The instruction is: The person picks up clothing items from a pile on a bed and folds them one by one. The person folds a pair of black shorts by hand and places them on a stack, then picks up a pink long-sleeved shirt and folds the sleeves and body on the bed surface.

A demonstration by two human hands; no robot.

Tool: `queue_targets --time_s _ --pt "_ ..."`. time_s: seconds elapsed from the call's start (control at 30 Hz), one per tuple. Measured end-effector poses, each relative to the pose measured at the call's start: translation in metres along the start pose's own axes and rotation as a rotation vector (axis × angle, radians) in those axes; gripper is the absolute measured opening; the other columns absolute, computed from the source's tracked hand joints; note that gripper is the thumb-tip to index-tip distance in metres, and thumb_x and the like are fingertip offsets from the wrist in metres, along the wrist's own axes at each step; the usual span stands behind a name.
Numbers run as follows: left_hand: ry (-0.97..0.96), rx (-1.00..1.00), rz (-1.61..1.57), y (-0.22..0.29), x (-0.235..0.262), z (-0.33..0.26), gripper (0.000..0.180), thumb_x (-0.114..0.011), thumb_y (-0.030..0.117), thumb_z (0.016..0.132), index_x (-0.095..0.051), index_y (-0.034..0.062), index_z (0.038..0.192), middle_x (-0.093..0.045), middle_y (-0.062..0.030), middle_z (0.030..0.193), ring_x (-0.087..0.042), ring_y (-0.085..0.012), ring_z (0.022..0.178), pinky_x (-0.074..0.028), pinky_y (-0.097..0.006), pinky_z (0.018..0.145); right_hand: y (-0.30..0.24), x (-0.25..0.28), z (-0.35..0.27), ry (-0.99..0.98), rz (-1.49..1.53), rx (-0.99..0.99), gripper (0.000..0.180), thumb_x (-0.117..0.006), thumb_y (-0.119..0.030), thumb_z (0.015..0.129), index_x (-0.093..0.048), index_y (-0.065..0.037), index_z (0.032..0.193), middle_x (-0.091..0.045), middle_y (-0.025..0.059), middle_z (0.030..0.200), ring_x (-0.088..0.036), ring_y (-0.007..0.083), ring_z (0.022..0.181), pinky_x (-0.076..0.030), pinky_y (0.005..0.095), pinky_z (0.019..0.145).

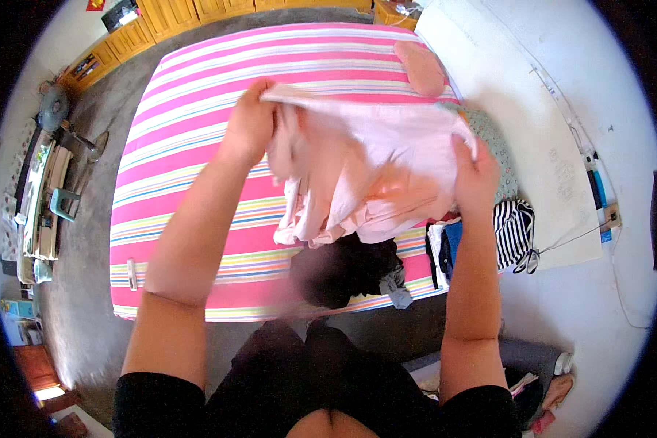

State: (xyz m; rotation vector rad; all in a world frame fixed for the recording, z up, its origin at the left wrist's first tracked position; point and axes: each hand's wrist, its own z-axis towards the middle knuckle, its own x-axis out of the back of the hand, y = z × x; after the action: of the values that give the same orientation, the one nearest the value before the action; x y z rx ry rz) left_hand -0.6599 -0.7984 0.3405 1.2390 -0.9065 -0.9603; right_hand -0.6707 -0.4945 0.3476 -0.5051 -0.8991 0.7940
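A pale pink garment (394, 139) is stretched between my two hands above the bed, its lower folds hanging and partly smeared by motion. At its upper left corner my left hand (254, 120) is closed on the cloth. My right hand (476, 175) grips the opposite upper edge, thumb against the fabric. What kind of garment it is, I cannot make out. Below it, near the bed's front edge, lies a dark heap of clothes (343, 274) with a grey piece (396, 288) beside it.
The bed (197, 131) has a pink striped sheet. A pink pillow-like thing (420, 67), a green patterned cloth (500, 150), folded clothes (442, 248) and a black-and-white striped cloth (513, 232) lie along its right side. A white remote-like object (131, 274) rests front left. A fan (53, 106) stands far left.
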Motion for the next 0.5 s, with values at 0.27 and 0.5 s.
queue_targets --time_s 0.27,0.5 --pt "0.180 -0.934 -0.142 0.154 0.001 -0.071 0.022 -0.049 0.007 0.083 -0.054 0.0048 0.105 -0.060 -0.0080 0.088 -0.057 -0.0135 0.079 -0.045 -0.025 0.068 -0.089 0.080 0.033 0.293 0.065 0.183 0.033 -0.053 -0.031 0.086 -0.060 0.001 0.093 -0.061 0.0195 0.080 -0.060 0.0275 0.075 -0.045 0.0352 0.068" --pt "-0.066 0.112 -0.505 0.117 -0.022 -0.061 0.026 -0.038 0.014 0.090 -0.052 -0.0021 0.106 -0.059 -0.0129 0.097 -0.059 -0.0210 0.088 -0.049 -0.035 0.078 -0.034 0.066 0.036 -0.148 0.104 -0.054 0.035 -0.051 -0.031 0.086 -0.061 0.001 0.094 -0.063 0.0179 0.089 -0.060 0.0252 0.079 -0.044 0.0341 0.073"
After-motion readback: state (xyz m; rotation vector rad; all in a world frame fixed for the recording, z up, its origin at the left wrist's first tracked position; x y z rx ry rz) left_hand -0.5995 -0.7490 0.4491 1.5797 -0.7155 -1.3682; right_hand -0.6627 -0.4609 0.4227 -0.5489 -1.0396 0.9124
